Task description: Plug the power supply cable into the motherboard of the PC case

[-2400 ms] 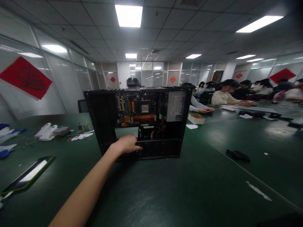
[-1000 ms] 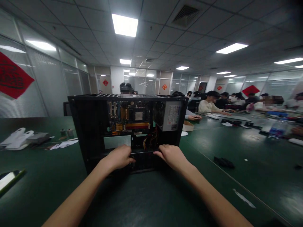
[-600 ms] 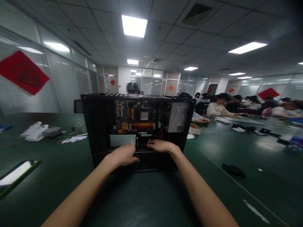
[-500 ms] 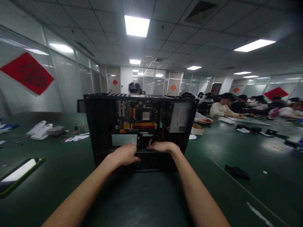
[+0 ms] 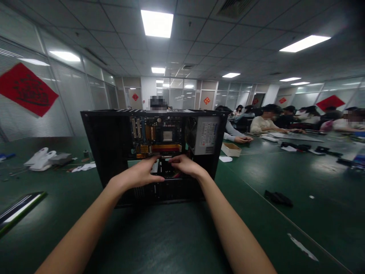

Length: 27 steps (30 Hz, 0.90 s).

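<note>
A black computer case (image 5: 97,146) stands in front of me with its side off. Inside it I see a motherboard (image 5: 176,131) with a square metallic processor (image 5: 167,136), plus a power supply (image 5: 207,135) at the upper right. My left hand (image 5: 137,174) reaches into the lower part of the case, thumb and fingers spread, with nothing visible between them. Opposite it, my right hand (image 5: 188,166) has its fingers stretched inward just below the motherboard. Whether the fingertips touch anything in there I cannot tell.
On the green table (image 5: 256,228) a phone with a green edge (image 5: 21,209) lies at left. White plastic items (image 5: 42,160) are behind it. To the right are an open box (image 5: 231,149) and a black object (image 5: 278,198). Several people sit at the far right.
Both hands have risen from the case's lower rail to just under the motherboard, and the left hand has spread its thumb and fingers. The case appears slightly further left in view.
</note>
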{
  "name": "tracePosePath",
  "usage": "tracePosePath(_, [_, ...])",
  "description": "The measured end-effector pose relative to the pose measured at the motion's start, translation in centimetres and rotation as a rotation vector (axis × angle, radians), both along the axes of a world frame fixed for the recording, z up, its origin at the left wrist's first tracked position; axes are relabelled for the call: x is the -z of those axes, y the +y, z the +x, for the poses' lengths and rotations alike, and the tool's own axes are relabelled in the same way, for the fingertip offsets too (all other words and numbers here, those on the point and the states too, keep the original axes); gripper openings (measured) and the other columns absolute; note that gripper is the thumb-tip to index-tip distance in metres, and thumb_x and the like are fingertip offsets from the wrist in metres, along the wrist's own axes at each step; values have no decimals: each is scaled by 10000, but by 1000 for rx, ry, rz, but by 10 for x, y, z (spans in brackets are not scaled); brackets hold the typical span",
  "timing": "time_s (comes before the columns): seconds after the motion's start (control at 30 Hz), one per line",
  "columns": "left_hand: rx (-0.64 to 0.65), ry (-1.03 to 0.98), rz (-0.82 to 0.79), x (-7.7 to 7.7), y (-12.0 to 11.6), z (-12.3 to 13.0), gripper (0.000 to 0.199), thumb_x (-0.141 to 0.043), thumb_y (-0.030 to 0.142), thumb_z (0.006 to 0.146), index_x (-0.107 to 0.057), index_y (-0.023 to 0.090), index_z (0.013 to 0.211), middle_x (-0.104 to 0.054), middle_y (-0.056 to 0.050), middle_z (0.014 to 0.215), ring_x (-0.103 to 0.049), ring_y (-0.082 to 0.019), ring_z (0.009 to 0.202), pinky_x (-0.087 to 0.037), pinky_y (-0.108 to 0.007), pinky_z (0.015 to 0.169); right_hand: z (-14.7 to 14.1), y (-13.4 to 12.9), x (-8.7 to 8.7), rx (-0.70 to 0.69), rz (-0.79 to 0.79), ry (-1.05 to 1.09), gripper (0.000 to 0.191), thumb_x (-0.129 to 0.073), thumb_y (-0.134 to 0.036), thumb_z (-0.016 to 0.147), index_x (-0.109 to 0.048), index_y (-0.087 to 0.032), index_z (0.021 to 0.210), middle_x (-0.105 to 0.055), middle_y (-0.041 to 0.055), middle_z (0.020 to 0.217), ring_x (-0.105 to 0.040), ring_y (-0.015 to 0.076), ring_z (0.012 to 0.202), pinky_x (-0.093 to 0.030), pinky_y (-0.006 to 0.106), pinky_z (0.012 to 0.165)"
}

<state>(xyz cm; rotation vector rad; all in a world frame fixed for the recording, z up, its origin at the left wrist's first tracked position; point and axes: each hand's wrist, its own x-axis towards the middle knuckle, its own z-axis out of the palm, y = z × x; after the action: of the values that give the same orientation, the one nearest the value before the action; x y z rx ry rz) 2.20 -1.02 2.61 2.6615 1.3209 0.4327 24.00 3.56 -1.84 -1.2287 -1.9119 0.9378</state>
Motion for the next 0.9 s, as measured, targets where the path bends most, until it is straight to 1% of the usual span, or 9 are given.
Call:
tracePosePath(0.1, [45, 8, 0, -19, -2, 4, 764, -714, 451, 770, -439, 215, 1443, -484, -94, 1494, -458, -267, 1362, -358, -352, 1129, -10, -9, -16, 31, 96, 151, 265, -542, -82, 860, -714, -132, 1055, -719, 88, 1091, -643, 184, 1015, -489, 303, 916])
tracePosePath(0.2, [67, -13, 49, -38, -10, 2, 618, -682, 378, 797, -530, 246, 1381, -595, -45, 1385, -570, -231, 1236, -427, -309, 1050, -14, -28, -37, -33, 156, 222, 236, -528, -174, 919, -703, -145, 1074, -708, 81, 1136, -630, 180, 1062, -469, 313, 969])
tracePosePath(0.37, [23, -54, 149, -58, -30, -15, 323, -585, 405, 852, -711, 216, 1082, -740, -17, 1021, -677, -199, 908, -511, -264, 805, -2, -64, -66, -211, 197, 67, 373, -437, -392, 998, -687, -133, 1098, -705, 68, 1061, -629, 165, 909, -493, 276, 792])
tracePosePath(0.5, [13, -154, 229, -64, -42, -19, 341, -600, 452, 833, -713, 183, 1009, -734, -37, 976, -667, -211, 909, -521, -277, 809, 3, -89, -78, -237, 316, -252, 480, -457, -555, 963, -715, -151, 949, -677, 32, 843, -584, 147, 743, -422, 246, 655])
tracePosePath(0.6, [91, -169, 221, -64, -49, -14, 376, -642, 463, 819, -692, 192, 1075, -714, -48, 1070, -654, -226, 991, -527, -308, 885, -2, -103, -85, -229, 386, -338, 441, -550, -547, 919, -693, -142, 815, -623, 14, 732, -545, 127, 667, -376, 234, 597])
tracePosePath(0.67, [168, -196, 185, -63, -53, -10, 494, -673, 466, 809, -629, 216, 1233, -676, -59, 1193, -634, -239, 1075, -515, -334, 950, -6, -111, -90, -283, 331, -290, 429, -567, -531, 911, -660, -141, 761, -582, -6, 663, -513, 109, 600, -349, 222, 540])
tracePosePath(0.8, [248, -306, 35, -60, -57, -9, 960, -789, 434, 712, -303, 286, 1527, -612, -83, 1323, -607, -255, 1166, -513, -362, 982, -7, -122, -100, -317, 170, -27, 402, -551, -504, 925, -612, -146, 754, -572, -23, 612, -533, 99, 532, -366, 199, 484])
tracePosePath(0.83, [264, -299, -21, -59, -57, -9, 967, -796, 423, 707, -303, 289, 1528, -636, -80, 1288, -626, -252, 1138, -526, -360, 959, -5, -124, -102, -298, 170, 38, 412, -542, -514, 928, -605, -147, 752, -574, -20, 605, -542, 100, 526, -378, 198, 482])
tracePosePath(0.9, [308, -219, -120, -60, -57, -11, 719, -750, 411, 772, -489, 270, 1427, -704, -62, 1152, -677, -231, 1022, -555, -331, 882, -2, -127, -104, -259, 199, 120, 461, -533, -564, 922, -590, -149, 730, -563, -17, 579, -544, 101, 509, -393, 198, 478])
